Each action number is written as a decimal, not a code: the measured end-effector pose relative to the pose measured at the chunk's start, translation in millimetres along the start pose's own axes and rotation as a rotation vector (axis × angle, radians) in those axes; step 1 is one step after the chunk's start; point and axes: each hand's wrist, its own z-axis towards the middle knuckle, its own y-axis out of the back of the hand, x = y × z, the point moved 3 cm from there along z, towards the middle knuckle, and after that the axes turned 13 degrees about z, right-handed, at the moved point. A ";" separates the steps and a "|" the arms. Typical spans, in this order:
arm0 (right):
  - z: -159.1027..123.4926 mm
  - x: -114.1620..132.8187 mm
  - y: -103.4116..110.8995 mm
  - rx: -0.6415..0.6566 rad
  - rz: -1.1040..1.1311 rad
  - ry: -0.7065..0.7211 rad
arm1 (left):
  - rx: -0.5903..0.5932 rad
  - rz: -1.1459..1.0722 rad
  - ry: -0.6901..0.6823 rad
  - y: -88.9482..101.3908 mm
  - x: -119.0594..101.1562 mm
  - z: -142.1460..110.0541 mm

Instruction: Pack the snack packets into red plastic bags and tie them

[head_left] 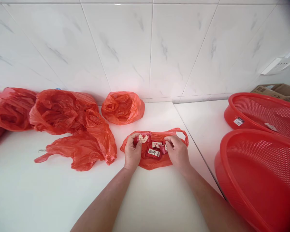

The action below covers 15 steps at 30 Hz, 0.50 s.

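Observation:
A red plastic bag [152, 164] lies spread on the white tabletop, with several small red wrapped packets in it. My left hand [132, 152], over the bag's left side, is closed on a red packet with a cream heart-shaped label [143, 138]. Between the fingers of my right hand [178, 154] is another small red packet [163, 148], partly covered by the hand. Among the packets between my hands, a dark red one [154, 152] carries a cream label with black characters. Behind it sits one with red lettering [157, 144]. The bag's handle [185, 137] loops out past my right hand.
An open red bag [123, 108] stands by the tiled wall. Several fuller red bags [62, 109] crowd the left, with a crumpled bag [79, 151] before them. Two red plastic baskets [223, 158] occupy the right, and a cardboard box [277, 91] stands behind.

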 end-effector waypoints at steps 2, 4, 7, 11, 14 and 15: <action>-0.3 -0.3 -0.2 0.000 0.014 -0.010 | 0.002 0.008 -0.005 0.2 0.4 0.1; -0.4 0.0 -0.4 0.001 0.017 -0.019 | 0.002 0.011 -0.008 0.3 0.6 0.1; -0.3 1.5 -1.1 0.016 -0.007 -0.012 | 0.005 0.009 -0.018 -0.1 0.5 0.1; -0.4 1.3 -5.3 0.068 -0.075 0.020 | 0.009 0.004 -0.030 -0.4 0.1 0.0; -1.4 -3.8 -11.3 0.125 -0.164 0.046 | 0.011 0.011 -0.030 -0.1 -0.5 0.0; -1.9 -6.1 -13.6 0.148 -0.199 0.054 | 0.013 0.012 -0.028 0.0 -0.8 0.1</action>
